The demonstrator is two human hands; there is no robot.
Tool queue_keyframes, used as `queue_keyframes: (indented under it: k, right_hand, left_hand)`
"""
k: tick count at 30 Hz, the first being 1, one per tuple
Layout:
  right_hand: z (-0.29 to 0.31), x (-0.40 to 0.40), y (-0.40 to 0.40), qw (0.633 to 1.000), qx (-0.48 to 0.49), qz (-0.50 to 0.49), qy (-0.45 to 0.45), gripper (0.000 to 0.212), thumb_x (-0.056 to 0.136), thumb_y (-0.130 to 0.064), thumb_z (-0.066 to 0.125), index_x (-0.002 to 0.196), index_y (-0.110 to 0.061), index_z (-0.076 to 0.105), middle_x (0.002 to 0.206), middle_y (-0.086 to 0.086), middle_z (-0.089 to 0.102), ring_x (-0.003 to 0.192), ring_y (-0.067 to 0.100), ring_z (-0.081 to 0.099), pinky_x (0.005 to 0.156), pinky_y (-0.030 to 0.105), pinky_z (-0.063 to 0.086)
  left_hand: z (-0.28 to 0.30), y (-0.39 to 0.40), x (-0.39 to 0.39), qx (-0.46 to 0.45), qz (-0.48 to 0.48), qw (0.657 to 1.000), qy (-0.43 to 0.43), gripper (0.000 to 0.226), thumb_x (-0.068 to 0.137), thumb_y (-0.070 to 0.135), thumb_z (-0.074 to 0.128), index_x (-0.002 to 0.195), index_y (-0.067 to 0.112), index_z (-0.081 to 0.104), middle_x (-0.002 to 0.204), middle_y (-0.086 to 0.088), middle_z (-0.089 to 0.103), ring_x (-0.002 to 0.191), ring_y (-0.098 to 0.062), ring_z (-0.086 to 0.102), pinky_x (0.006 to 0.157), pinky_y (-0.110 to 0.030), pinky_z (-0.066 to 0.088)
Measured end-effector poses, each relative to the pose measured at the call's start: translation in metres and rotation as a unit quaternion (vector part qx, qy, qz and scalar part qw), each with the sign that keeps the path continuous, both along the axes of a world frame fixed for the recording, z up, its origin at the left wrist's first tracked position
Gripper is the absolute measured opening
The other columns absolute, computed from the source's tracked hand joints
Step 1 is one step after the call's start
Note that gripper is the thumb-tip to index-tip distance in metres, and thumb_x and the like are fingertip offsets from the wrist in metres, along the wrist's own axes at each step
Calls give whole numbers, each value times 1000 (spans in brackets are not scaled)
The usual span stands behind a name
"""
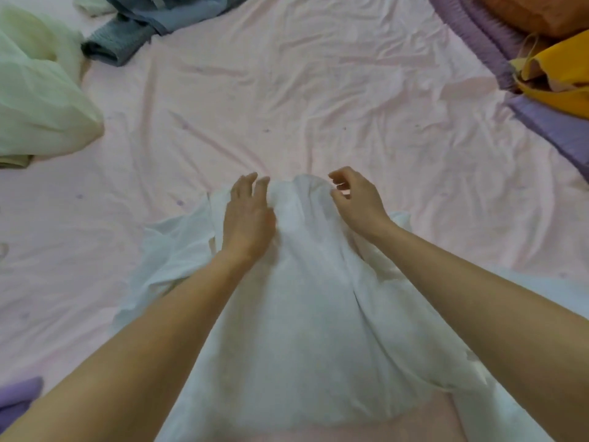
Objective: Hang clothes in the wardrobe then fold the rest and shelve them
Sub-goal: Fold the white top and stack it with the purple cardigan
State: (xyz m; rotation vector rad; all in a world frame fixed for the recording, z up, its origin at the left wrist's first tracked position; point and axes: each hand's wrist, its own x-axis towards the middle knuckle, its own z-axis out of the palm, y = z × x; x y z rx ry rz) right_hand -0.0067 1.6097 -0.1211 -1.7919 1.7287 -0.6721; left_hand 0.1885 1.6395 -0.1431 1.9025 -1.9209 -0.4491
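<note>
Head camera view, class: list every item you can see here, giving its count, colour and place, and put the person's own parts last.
Thin white fabric garment: one, white, spread on the bed in the near centre.
Wrinkled pale pink bed sheet: one, pink, covers the bed.
Pale green sheer fabric heap: one, light green, far left.
Grey-blue knitted and woven clothes pile: one pile, grey-blue, top left.
Purple ruffled quilt: one, purple, right edge.
Yellow cloth: one, yellow, upper right, on the quilt.
Orange cloth: one, orange, top right corner.
Lilac cloth: one, lilac, bottom left.
Left hand: fingers straight, resting on the garment.
Right hand: fingers curled above the garment's top edge; grip unclear.
</note>
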Motion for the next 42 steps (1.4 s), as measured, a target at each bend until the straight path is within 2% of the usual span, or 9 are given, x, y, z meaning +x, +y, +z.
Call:
queue_keyframes:
  k: [4,10,17,21,24,27,32,36,42]
  right_hand:
    - [-3,-52,34,986,72,23,149,21,89,-13,56,109,-9,61,112,8,62,103,23,58,81,28,42]
    - [-18,-59,73,951,139,67,269,66,85,-45,63,138,-17,33,130,4,49,118,26,49,83,35,42]
    - [-23,-60,51,980,171,-19,100,46,87,-31,63,125,-13,45,96,5,57,92,26,57,78,36,46]
    - [-21,-67,37,981,138,-39,132,9,89,-14,50,80,-14,47,84,7,54,84,27,53,66,30,32]
    - [-10,-84,31,980,97,-115,133,7,93,-15,45,98,-11,41,99,16,57,92,34,56,68,32,33]
    - [0,-102,25,973,49,-171,149,13,94,-17,45,97,-15,32,85,7,53,77,31,53,63,33,33]
    - [-2,-117,19,982,94,-117,113,13,90,-22,51,100,-18,43,84,-3,55,74,25,53,65,32,35]
    - [0,-125,17,985,152,-23,81,15,83,-13,59,72,-15,48,71,1,50,73,22,48,56,32,28]
    - [3,-112,17,983,6,-184,25,15,96,-18,48,108,-8,48,90,4,55,81,24,53,66,28,32]
  left_hand:
    - [7,13,-30,-21,-187,981,-54,47,92,18,57,137,11,48,143,-10,45,132,-30,40,105,-39,35]
    - [-9,17,-60,127,-223,952,-166,79,96,46,47,154,13,5,162,-7,-1,149,-26,1,120,-39,13]
    - [-18,19,-70,159,-188,961,-125,98,91,48,56,153,13,-11,160,-7,-18,149,-23,-8,120,-40,13]
    - [-19,13,-71,195,-166,961,-106,106,88,50,59,150,7,-16,159,-9,-21,149,-21,-6,120,-39,14]
    - [-17,8,-74,208,-159,959,-107,101,91,52,54,151,8,-14,160,-8,-19,149,-22,-4,120,-40,13]
    - [-15,4,-80,218,-144,960,-104,93,93,58,43,152,11,-11,160,-7,-17,149,-26,-3,119,-46,15]
    - [-12,5,-93,238,-110,952,-156,106,86,71,42,152,9,-14,159,-3,-21,149,-26,-6,115,-52,19]
    - [-15,6,-98,250,-97,947,-177,111,84,72,44,151,6,-15,159,-4,-21,149,-27,-6,115,-53,21]
    - [-20,5,-105,250,-80,948,-183,108,86,70,44,151,6,-13,160,-5,-18,149,-29,-5,115,-54,18]
